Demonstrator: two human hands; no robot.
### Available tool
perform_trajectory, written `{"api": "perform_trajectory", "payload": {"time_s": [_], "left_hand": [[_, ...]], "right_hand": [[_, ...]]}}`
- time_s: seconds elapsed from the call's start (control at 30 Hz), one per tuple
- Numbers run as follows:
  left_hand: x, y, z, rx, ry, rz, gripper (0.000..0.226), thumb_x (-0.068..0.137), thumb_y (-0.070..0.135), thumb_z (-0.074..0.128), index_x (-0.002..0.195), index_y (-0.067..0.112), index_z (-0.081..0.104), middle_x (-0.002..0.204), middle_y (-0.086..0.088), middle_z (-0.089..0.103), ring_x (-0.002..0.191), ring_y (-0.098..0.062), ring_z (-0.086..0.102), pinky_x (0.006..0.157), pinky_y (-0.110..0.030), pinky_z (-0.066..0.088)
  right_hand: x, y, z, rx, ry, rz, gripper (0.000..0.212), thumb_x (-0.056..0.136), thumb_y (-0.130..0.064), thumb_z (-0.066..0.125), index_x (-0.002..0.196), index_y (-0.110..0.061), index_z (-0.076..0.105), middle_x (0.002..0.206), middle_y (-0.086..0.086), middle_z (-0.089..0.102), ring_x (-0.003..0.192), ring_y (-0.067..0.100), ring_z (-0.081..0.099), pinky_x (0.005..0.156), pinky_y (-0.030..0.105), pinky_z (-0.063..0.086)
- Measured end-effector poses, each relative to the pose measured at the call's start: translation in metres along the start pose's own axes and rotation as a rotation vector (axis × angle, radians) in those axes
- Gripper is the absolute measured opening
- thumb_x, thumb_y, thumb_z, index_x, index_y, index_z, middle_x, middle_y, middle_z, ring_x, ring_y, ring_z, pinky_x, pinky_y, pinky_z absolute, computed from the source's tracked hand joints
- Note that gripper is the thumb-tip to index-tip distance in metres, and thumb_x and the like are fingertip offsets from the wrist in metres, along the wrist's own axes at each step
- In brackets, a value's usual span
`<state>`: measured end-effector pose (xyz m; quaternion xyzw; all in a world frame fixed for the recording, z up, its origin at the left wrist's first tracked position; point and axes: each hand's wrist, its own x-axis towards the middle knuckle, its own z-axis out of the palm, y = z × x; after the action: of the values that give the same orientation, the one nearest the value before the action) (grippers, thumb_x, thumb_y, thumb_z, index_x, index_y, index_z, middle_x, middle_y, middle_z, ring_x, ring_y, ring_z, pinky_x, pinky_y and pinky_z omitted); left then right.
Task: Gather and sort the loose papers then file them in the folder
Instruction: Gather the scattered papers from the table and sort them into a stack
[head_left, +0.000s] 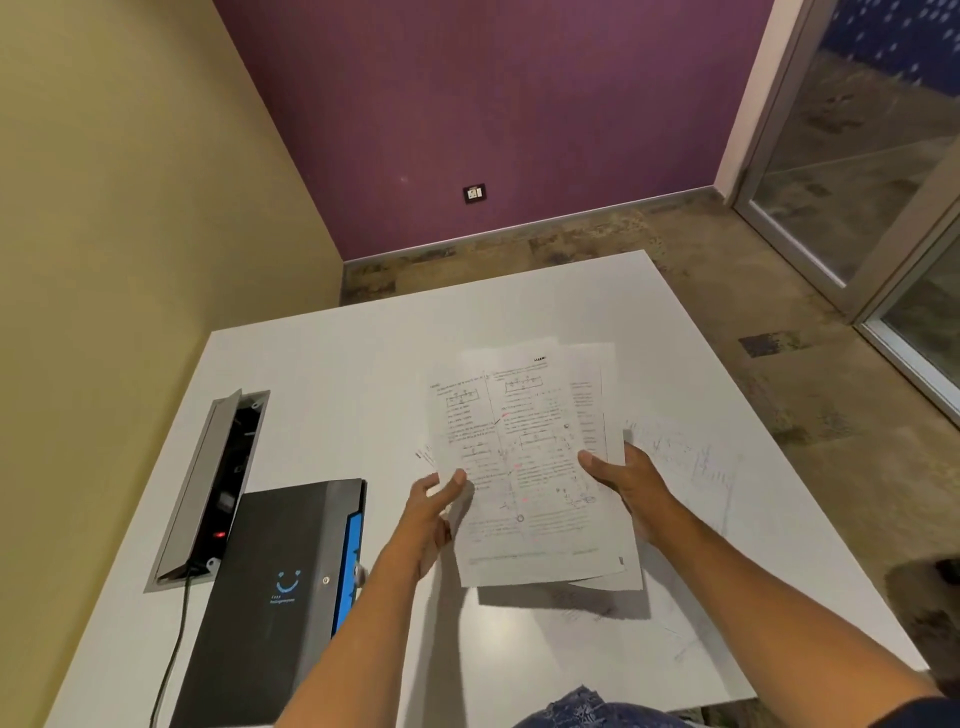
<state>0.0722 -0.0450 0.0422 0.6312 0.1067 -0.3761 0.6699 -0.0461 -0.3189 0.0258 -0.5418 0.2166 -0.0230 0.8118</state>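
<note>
Right hand (628, 480) pinches stack of printed papers (524, 467) above white table (332, 364), left hand (434, 504) fingers relaxed against stack's edge, dark folder (275, 597) left of left hand

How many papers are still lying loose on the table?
2 at least: one sheet right of the right hand, one sheet near the table's front edge. The held stack may hide more.
</note>
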Motion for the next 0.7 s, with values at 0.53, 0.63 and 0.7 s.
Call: {"api": "perform_trajectory", "payload": {"time_s": [0.53, 0.63, 0.7], "left_hand": [[-0.011, 0.025, 0.018, 0.409, -0.083, 0.301, 0.072, 0.051, 0.02, 0.099, 0.118, 0.02, 0.074, 0.115, 0.001, 0.078, 0.108, -0.02, 0.073, 0.086, -0.034, 0.061], [-0.012, 0.014, 0.007, 0.444, -0.145, 0.317, 0.073, 0.062, 0.019, 0.097, 0.128, 0.023, 0.067, 0.121, 0.002, 0.076, 0.11, -0.015, 0.073, 0.092, -0.035, 0.06], [-0.013, 0.001, 0.001, 0.516, -0.136, 0.28, 0.067, 0.067, 0.019, 0.096, 0.127, 0.029, 0.065, 0.119, 0.007, 0.076, 0.108, -0.01, 0.073, 0.093, -0.033, 0.06]], "right_hand": [[-0.008, -0.01, 0.022, -0.297, -0.114, -0.071, 0.063, 0.062, -0.024, 0.1, 0.119, -0.031, 0.074, 0.118, -0.003, 0.078, 0.113, 0.015, 0.072, 0.093, 0.035, 0.061], [-0.009, 0.005, 0.017, -0.278, -0.05, -0.017, 0.064, 0.045, -0.045, 0.104, 0.102, -0.048, 0.077, 0.109, -0.014, 0.078, 0.101, 0.005, 0.074, 0.083, 0.025, 0.061], [-0.01, 0.017, 0.012, -0.289, -0.034, 0.042, 0.071, 0.036, -0.052, 0.104, 0.101, -0.048, 0.076, 0.103, -0.025, 0.077, 0.096, -0.003, 0.073, 0.078, 0.018, 0.06]]}}
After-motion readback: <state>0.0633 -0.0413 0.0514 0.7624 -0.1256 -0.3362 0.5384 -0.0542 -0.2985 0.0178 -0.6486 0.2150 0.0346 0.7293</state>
